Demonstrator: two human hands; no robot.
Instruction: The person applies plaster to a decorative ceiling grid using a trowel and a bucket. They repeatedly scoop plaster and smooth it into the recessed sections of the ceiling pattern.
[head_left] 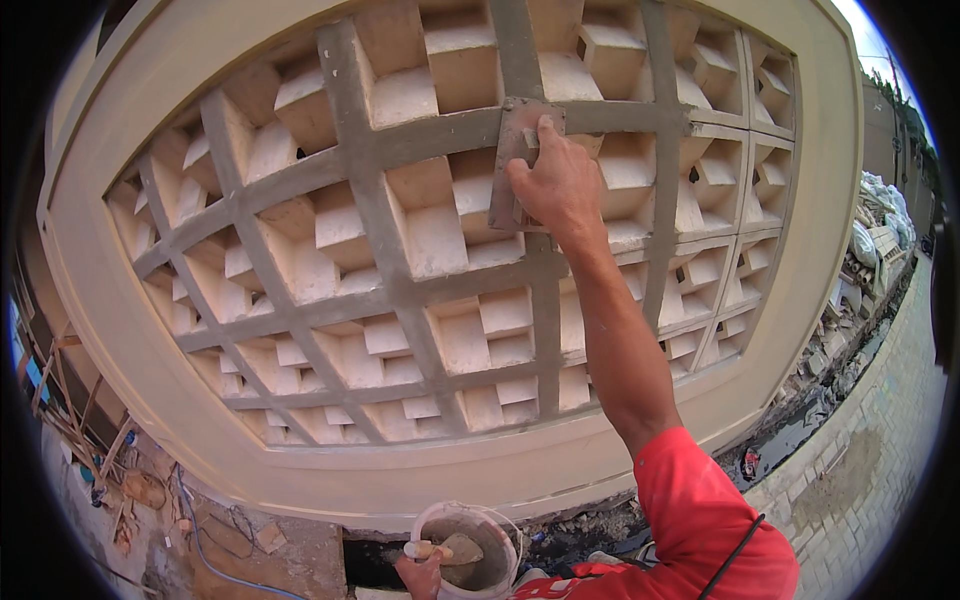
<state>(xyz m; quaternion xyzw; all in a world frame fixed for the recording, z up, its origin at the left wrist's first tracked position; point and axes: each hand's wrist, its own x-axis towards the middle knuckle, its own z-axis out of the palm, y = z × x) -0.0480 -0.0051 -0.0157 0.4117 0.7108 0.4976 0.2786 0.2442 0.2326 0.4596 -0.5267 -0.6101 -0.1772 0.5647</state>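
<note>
My right hand (pixel 555 185) grips a flat rectangular plastering float (pixel 510 130), held against a grey-coated strip of the pale lattice wall panel (pixel 440 222) at upper centre. The panel has angled recessed blocks; its joints are mostly covered in grey plaster, with paler ones at the right. At the bottom, my left hand (pixel 420 574) is closed on the light handle of a small trowel (pixel 464 550), whose blade is over or in a pale bucket (pixel 505 532) of grey mix.
A dark drainage channel (pixel 800 420) with rubble runs along the wall's foot. At right are piled debris and sacks (pixel 880 210) beside a paved path (pixel 860 470). At lower left lie wooden sticks (pixel 90 430), a blue hose (pixel 230 570) and broken boards.
</note>
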